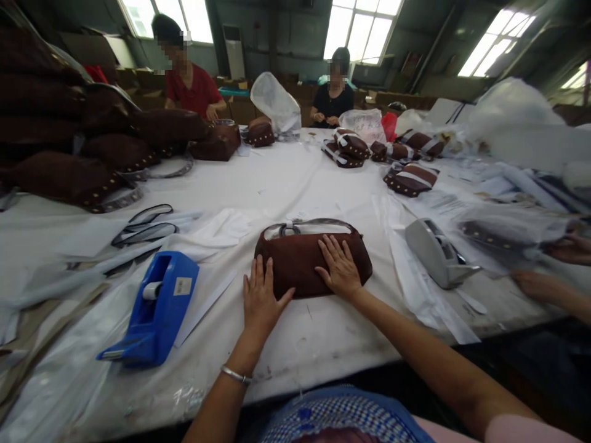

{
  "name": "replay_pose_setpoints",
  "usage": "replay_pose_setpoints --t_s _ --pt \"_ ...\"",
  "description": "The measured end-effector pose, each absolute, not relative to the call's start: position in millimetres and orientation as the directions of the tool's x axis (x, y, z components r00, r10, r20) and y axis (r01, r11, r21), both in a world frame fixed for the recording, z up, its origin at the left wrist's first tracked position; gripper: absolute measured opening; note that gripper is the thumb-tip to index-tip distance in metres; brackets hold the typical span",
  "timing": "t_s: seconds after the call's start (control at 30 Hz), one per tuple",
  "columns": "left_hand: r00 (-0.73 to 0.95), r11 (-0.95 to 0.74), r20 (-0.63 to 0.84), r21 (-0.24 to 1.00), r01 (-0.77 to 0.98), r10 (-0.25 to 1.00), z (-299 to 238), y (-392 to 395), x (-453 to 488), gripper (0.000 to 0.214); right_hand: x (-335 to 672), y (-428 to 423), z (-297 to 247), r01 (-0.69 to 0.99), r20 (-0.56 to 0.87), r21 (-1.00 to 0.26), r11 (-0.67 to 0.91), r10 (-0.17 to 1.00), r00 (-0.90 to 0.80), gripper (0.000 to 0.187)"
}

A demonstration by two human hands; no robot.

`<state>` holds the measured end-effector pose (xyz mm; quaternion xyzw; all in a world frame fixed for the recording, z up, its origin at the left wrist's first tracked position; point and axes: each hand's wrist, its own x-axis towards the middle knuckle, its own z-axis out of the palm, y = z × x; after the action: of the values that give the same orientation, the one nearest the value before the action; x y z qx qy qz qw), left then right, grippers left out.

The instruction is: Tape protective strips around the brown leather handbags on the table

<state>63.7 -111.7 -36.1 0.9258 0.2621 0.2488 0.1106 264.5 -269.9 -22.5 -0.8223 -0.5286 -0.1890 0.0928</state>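
Observation:
A brown handbag (295,261) lies flat on the white-covered table in front of me, its wrapped strap along the far edge. My left hand (262,298) rests at the bag's near left corner, fingers spread and thumb pointing right. On the bag's right half, my right hand (340,267) lies flat with its fingers apart. Neither hand grips anything. To the left stands a blue tape dispenser (159,307), and a grey tape dispenser (436,252) is to the right of the bag.
Brown bags (60,175) are piled at the left, and more wrapped bags (351,147) lie at the back. White strips (406,264) and plastic cover parts of the table. A neighbour's hands (538,286) hold a bagged item at right. Two people work across the table.

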Motion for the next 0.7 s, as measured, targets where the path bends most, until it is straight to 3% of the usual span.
replay_pose_setpoints --t_s 0.13,0.3,0.5,0.6,0.7 --pt "0.733 -0.858 0.448 0.307 0.412 0.512 9 -121 77 0.082 261 -266 -20 0.906 0.452 0.029 -0.423 0.813 0.366 0.074" --pt "0.791 -0.958 0.540 0.182 0.222 0.286 22 -119 110 0.072 263 -267 -18 0.917 0.460 0.017 -0.399 0.817 0.347 0.074" --pt "0.850 -0.943 0.408 0.137 0.302 0.331 -21 -95 120 0.063 266 -263 -20 0.922 0.480 -0.013 -0.387 0.807 0.345 0.072" --pt "0.851 -0.943 0.407 0.112 0.314 0.332 3 -100 124 0.065 267 -263 -21 0.923 0.497 -0.028 -0.383 0.796 0.345 0.072" --pt "0.802 -0.942 0.502 0.094 0.322 0.324 33 -113 135 0.069 269 -264 -22 0.925 0.510 -0.045 -0.378 0.787 0.346 0.072"
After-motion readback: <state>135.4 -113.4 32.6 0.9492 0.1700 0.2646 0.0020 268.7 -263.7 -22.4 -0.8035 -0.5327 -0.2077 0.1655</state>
